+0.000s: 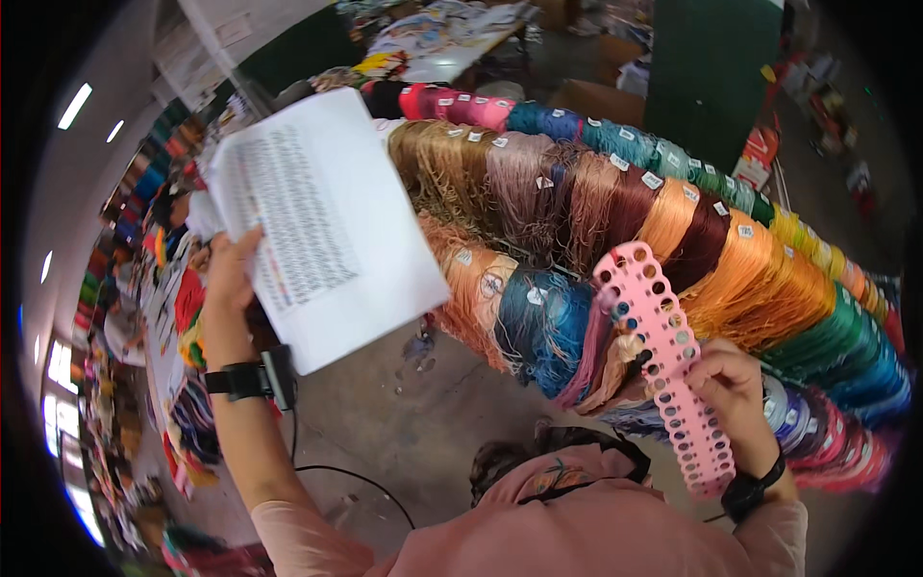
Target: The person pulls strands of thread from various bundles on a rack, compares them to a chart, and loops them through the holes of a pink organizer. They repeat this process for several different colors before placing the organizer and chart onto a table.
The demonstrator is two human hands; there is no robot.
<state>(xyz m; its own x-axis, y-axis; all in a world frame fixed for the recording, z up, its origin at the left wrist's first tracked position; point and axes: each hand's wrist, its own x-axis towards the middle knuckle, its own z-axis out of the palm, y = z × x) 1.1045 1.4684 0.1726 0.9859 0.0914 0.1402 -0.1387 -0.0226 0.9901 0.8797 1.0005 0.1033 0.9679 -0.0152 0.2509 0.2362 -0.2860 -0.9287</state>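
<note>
The left hand [229, 274] holds one white printed sheet [312, 226] raised, fingers closed on its left edge. The right hand [735, 389] grips one pink punched card [663, 361] with threads through its holes, fingers closed around its middle, just before the rack of coloured thread hanks [625, 221].

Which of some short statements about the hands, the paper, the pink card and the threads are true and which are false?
1. The left hand holds a white sheet with printed lines. True.
2. The right hand is empty. False: it holds a pink card with holes.
3. Some threads hang from the card's holes. True.
4. The thread hanks on the rack are all one colour. False: they are brown, orange, green, blue, pink and more.
5. Both wrists are bare. False: each wears a black band.
</note>
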